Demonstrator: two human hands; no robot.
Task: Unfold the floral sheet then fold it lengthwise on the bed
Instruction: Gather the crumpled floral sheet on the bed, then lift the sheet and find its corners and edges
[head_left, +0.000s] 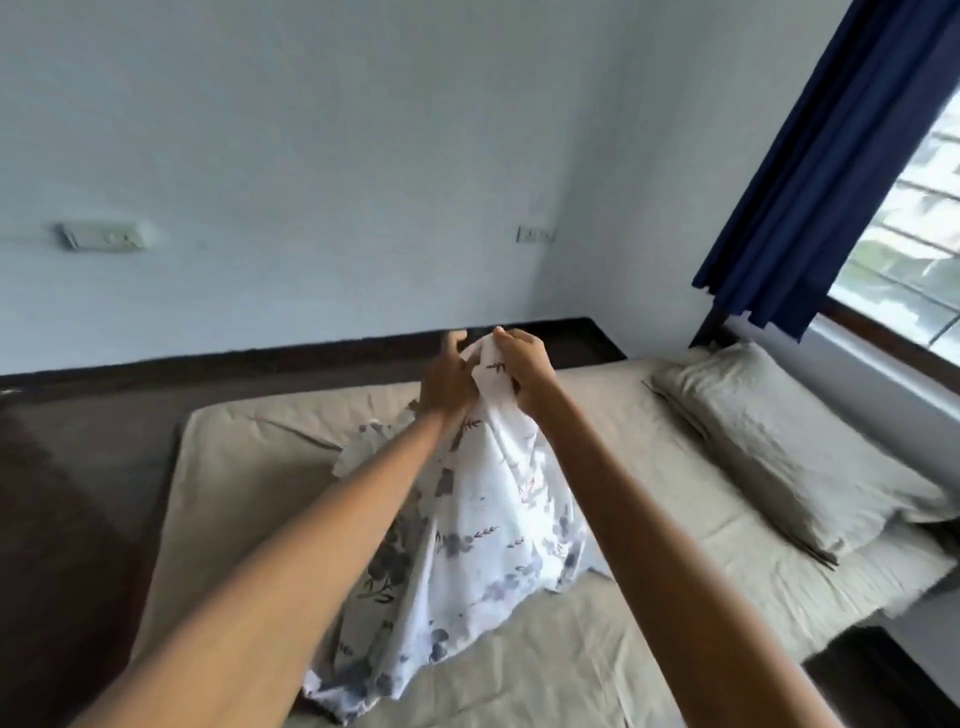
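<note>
The floral sheet (483, 530) is white with grey-blue flowers. It hangs bunched in a cone from my two raised hands, and its lower folds trail on the bed (597, 639). My left hand (448, 380) grips the top of the cloth from the left. Right beside it, my right hand (521, 370) pinches the same gathered top edge. Both arms are stretched out over the middle of the bed. Much of the sheet is hidden behind my left forearm.
The bed wears a beige cover. A beige pillow (779, 441) lies at its right end under a window (914, 249) with a dark blue curtain (821, 171). Dark floor (67, 493) runs along the left and far sides, below a pale wall.
</note>
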